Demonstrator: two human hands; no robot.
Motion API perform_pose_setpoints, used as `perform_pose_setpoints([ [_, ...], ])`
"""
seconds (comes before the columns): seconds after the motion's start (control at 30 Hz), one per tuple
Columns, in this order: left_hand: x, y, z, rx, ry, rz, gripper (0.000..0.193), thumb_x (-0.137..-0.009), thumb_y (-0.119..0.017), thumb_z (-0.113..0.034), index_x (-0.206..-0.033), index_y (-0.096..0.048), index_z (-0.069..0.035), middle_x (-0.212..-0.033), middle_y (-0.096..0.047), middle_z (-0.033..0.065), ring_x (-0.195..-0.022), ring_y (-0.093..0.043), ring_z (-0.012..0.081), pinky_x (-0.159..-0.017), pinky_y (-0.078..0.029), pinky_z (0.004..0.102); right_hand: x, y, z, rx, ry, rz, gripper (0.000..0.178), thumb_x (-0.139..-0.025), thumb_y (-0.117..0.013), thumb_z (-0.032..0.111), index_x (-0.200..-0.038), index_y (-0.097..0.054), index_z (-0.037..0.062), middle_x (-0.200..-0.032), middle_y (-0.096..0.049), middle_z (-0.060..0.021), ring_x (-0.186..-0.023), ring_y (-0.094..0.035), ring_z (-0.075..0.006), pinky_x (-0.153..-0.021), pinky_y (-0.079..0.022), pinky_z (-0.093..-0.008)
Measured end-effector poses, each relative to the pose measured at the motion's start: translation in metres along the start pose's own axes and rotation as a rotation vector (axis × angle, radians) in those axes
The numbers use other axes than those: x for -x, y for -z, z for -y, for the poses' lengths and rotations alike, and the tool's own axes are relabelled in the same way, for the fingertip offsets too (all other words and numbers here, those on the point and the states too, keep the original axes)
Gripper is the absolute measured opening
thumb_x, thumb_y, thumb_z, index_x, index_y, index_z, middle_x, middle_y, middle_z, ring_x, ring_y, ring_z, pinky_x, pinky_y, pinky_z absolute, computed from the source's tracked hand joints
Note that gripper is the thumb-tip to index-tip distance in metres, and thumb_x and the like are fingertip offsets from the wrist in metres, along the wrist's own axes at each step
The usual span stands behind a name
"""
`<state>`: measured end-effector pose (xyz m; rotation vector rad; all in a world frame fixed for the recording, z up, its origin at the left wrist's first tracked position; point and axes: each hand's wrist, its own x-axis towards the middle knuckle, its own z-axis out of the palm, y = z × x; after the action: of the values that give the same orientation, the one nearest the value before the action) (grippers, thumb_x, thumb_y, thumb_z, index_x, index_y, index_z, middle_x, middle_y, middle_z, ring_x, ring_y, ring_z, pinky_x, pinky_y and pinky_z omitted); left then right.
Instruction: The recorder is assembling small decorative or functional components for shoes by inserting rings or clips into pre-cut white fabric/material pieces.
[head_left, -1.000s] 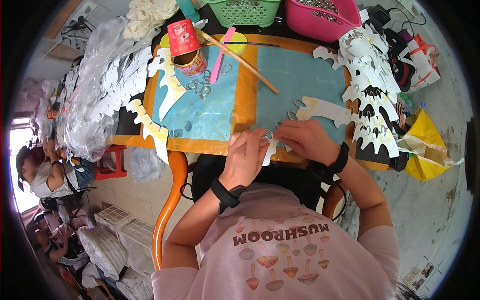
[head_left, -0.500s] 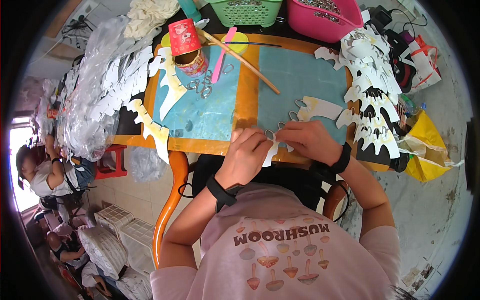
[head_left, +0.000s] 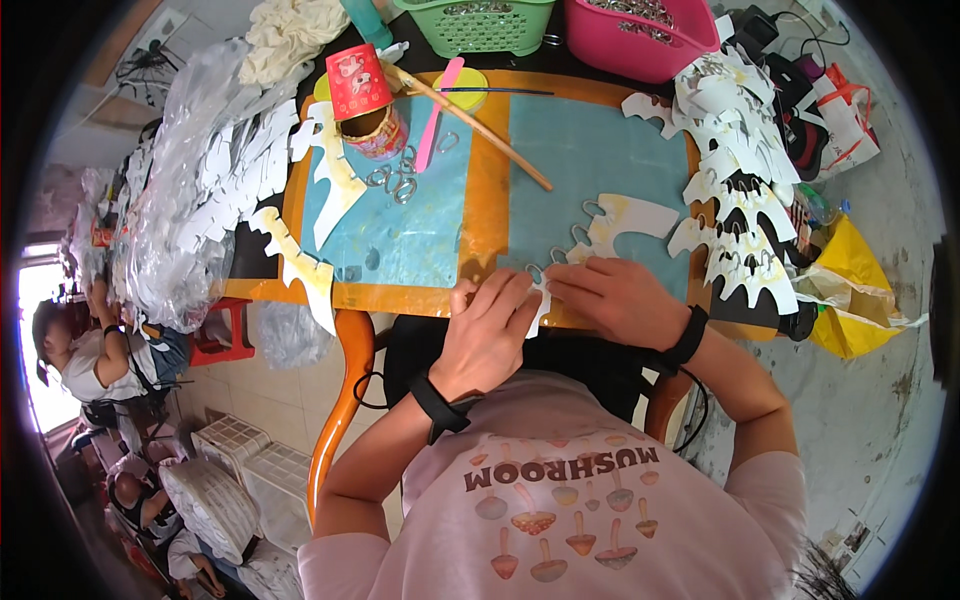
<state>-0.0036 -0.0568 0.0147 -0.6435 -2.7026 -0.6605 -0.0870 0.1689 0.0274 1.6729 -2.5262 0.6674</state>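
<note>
My left hand (head_left: pixel 487 335) and my right hand (head_left: pixel 630 305) are close together at the table's near edge. Both are closed, fingertips pinching the near end of a white scalloped piece (head_left: pixel 640 217) with yellowish smears. Small metal rings (head_left: pixel 591 209) stand along that piece's upper edge, one of them between my two hands. My fingers cover part of the piece. Another white scalloped piece (head_left: pixel 318 290) hangs over the near edge at the left, and a third (head_left: pixel 342 185) lies farther back. Several loose metal rings (head_left: pixel 403 185) rest on the blue mat (head_left: pixel 415 240).
A red cup (head_left: pixel 358 82) leans over an open tin (head_left: pixel 383 138). Beside them are a pink spatula (head_left: pixel 438 115) and a wooden stick (head_left: pixel 490 135). Green (head_left: pixel 480 28) and pink (head_left: pixel 640 40) baskets of metal parts stand behind. White pieces pile up right (head_left: pixel 735 120) and left (head_left: pixel 245 160).
The view has shifted slightly. My left fingers have spread a little, one lifting away from the others, while both hands stay at the same end of the white piece.
</note>
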Motion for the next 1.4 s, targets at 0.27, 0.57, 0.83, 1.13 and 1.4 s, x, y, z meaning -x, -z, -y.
perform_pose_setpoints([
  [0.27, 0.006, -0.005, 0.008, 0.008, -0.061, 0.006, 0.033, -0.076, -0.065, 0.0, -0.108, -0.073, -0.006, -0.118, -0.065, 0.0077, -0.119, -0.057, 0.0226, -0.094, -0.034, 0.0388, 0.0, 0.002, -0.004, 0.059, 0.105, 0.056, 0.032, -0.084, -0.065, 0.015, -0.115, -0.064, 0.0099, -0.117, -0.062, -0.001, -0.095, -0.061, -0.0158, -0.068, -0.054, -0.0299],
  [0.57, 0.012, -0.001, 0.005, -0.094, -0.116, 0.086, 0.043, -0.074, -0.065, -0.007, -0.117, -0.066, -0.002, -0.127, -0.064, 0.0098, -0.125, -0.055, 0.0218, -0.103, -0.032, 0.0428, 0.004, -0.008, 0.016, -0.014, -0.08, 0.025, 0.04, -0.09, -0.064, 0.011, -0.129, -0.057, 0.0087, -0.113, -0.065, -0.0063, -0.094, -0.063, -0.0216, -0.067, -0.054, -0.0345],
  [0.83, 0.012, 0.001, 0.006, -0.011, -0.043, 0.115, 0.055, -0.068, -0.064, -0.005, -0.124, -0.063, -0.003, -0.127, -0.063, 0.0094, -0.128, -0.053, 0.0234, -0.107, -0.028, 0.0455, 0.01, -0.006, 0.012, -0.266, -0.205, -0.069, 0.048, -0.087, -0.069, 0.007, -0.132, -0.055, 0.0056, -0.096, -0.066, -0.0071, -0.081, -0.065, -0.0261, -0.064, -0.053, -0.0383],
  [1.13, 0.008, 0.0, 0.008, 0.129, 0.06, 0.037, 0.048, -0.067, -0.061, 0.0, -0.114, -0.069, -0.007, -0.124, -0.051, 0.0148, -0.123, -0.048, 0.0347, -0.099, -0.03, 0.0447, 0.005, -0.007, 0.028, -0.29, -0.293, -0.154, 0.04, -0.085, -0.071, 0.008, -0.123, -0.062, 0.0066, -0.089, -0.065, -0.0046, -0.079, -0.062, -0.0251, -0.069, -0.052, -0.0387],
  [1.4, 0.019, -0.005, 0.006, 0.031, 0.008, -0.016, 0.046, -0.071, -0.066, -0.006, -0.117, -0.069, -0.01, -0.13, -0.051, 0.0156, -0.125, -0.047, 0.0328, -0.104, -0.028, 0.0477, -0.043, -0.014, -0.006, -0.166, -0.144, -0.204, 0.02, -0.082, -0.073, 0.011, -0.098, -0.062, 0.0069, -0.101, -0.063, -0.0066, -0.102, -0.054, -0.0316, -0.088, -0.045, -0.0427],
])
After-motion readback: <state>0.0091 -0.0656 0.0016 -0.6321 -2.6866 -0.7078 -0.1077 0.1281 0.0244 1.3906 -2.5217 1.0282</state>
